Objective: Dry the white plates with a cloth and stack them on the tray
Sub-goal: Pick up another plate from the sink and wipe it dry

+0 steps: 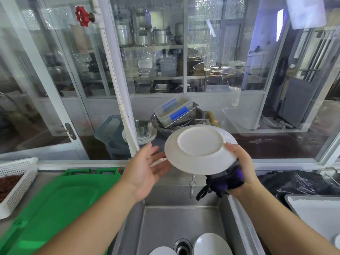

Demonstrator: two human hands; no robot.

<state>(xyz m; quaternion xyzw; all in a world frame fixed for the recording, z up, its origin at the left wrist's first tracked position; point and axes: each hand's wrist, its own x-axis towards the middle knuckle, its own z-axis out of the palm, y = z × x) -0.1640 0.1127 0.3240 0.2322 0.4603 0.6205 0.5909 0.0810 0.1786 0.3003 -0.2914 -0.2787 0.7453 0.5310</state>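
Gripping a white plate (200,150) by its four-o'clock rim, the right hand (239,162) is closed, thumb over the upturned underside, fingers hidden beneath; the same hand bunches a dark purple cloth (225,182) against the plate's lower edge, a black strap of it dangling toward seven o'clock. The plate is held in the air above the steel sink (165,218), tilted, foot ring facing the camera. Left hand (147,168): open, palm up, fingers spread, holding nothing; its fingertips lie just beside the plate's nine-o'clock rim, and whether they touch it cannot be told. Sink basin, at six o'clock of the plate: drain (182,246) with two more white plates, one (211,244) at its three o'clock, one (162,251) at its eight o'clock, both cut off by the frame edge. Counter at eight o'clock of the hands: green tray (55,203), lying flat, nothing on it. Beyond it at nine o'clock: white perforated basket (16,177) holding something reddish-brown. Counter at three o'clock: black plastic bag (294,183). At twelve o'clock behind the plate: metal bowls (174,124) carrying a clear box with blue clips (174,109); a stack of white dishes (145,137) at eleven o'clock.
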